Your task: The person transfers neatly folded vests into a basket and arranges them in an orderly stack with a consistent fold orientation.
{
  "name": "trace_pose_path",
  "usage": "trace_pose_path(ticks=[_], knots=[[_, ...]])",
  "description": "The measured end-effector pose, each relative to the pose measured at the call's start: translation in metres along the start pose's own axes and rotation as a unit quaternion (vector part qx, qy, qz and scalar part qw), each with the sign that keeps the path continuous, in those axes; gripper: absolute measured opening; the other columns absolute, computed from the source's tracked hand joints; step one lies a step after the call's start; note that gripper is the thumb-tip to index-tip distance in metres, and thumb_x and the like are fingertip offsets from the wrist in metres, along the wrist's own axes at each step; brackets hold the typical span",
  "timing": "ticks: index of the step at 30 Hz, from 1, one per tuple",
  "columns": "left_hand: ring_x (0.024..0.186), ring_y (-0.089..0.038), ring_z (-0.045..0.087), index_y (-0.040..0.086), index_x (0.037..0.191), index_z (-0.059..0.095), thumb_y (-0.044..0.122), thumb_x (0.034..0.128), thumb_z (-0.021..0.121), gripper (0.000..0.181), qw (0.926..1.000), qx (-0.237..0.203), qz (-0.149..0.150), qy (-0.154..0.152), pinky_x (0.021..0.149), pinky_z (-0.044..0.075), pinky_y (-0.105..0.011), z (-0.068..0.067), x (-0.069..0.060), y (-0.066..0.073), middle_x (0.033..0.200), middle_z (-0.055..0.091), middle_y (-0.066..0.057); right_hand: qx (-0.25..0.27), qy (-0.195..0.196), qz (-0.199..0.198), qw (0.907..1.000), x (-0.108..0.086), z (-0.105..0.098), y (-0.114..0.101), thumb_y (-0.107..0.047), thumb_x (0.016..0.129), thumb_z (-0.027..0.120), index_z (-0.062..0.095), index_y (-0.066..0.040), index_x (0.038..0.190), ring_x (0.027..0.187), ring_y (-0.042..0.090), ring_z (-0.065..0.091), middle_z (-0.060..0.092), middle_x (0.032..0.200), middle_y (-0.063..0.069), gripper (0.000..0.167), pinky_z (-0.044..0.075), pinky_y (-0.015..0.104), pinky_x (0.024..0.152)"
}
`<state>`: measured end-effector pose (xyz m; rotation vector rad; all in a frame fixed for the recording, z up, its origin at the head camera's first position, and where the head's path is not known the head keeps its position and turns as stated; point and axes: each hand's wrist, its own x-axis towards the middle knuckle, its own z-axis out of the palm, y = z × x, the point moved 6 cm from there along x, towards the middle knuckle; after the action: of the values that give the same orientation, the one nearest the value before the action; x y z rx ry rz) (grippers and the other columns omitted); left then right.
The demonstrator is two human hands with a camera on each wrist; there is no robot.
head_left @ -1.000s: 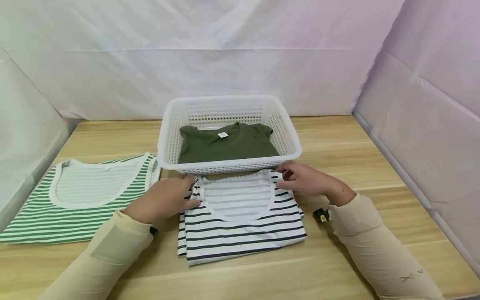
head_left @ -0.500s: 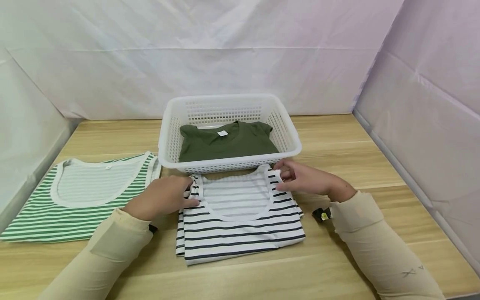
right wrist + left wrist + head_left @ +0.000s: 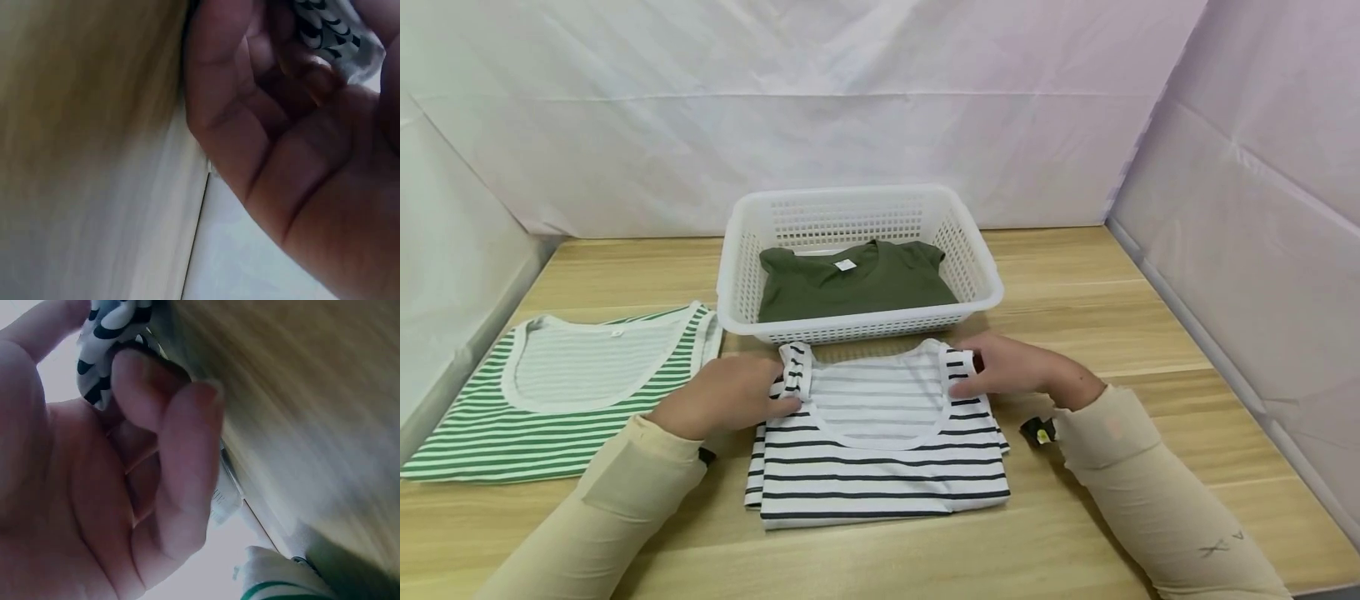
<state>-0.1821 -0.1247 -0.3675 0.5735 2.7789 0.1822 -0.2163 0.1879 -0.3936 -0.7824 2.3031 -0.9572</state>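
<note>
Left hand (image 3: 722, 396) and right hand (image 3: 1018, 367) are each pinching a shoulder of the black-striped shirt (image 3: 886, 483), which is lying folded on the table (image 3: 1075, 292) right in front of the white basket (image 3: 880, 322). Right fingertips are blurring, so can't swear exactly how they're sitting.

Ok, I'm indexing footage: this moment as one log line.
left hand: pinches black-striped shirt | right hand: pinches black-striped shirt | olive shirt: in white basket | green-striped shirt: on table
</note>
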Motion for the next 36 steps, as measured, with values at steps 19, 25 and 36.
trace_pose_path(ticks=[19,25,36], knots=[[0.062,-0.009,0.051,0.015,0.077,0.058,0.03,0.0834,0.077,0.025,0.9898,-0.105,0.079,-0.055,0.057,0.044,-0.026,0.011,0.005,0.007,0.071,0.056,0.004,-0.006,-0.092,0.021,0.9955,-0.006,0.024,-0.01,-0.021,0.09,0.071,0.063,-0.009,0.085,0.066,0.004,0.056,0.058,0.071,-0.008,0.015,0.051,0.023,0.063],[0.061,-0.007,0.051,0.016,0.076,0.057,0.026,0.0844,0.075,0.022,0.9827,-0.139,0.095,-0.077,0.056,0.044,-0.025,0.009,0.001,0.007,0.069,0.055,0.006,0.015,-0.1,-0.005,0.9949,-0.011,0.023,-0.016,-0.018,0.094,0.067,0.063,-0.004,0.104,0.08,0.007,0.058,0.061,0.086,-0.004,0.018,0.052,0.023,0.073],[0.07,-0.004,0.061,0.016,0.092,0.065,0.021,0.0902,0.07,0.008,0.9464,-0.246,0.175,-0.115,0.067,0.054,-0.024,-0.006,-0.013,0.015,0.078,0.064,0.01,0.039,-0.098,-0.064,0.9923,-0.029,0.007,-0.036,-0.016,0.099,0.063,0.044,-0.004,0.144,0.113,0.01,0.058,0.061,0.13,0.007,0.051,0.049,0.024,0.096]])
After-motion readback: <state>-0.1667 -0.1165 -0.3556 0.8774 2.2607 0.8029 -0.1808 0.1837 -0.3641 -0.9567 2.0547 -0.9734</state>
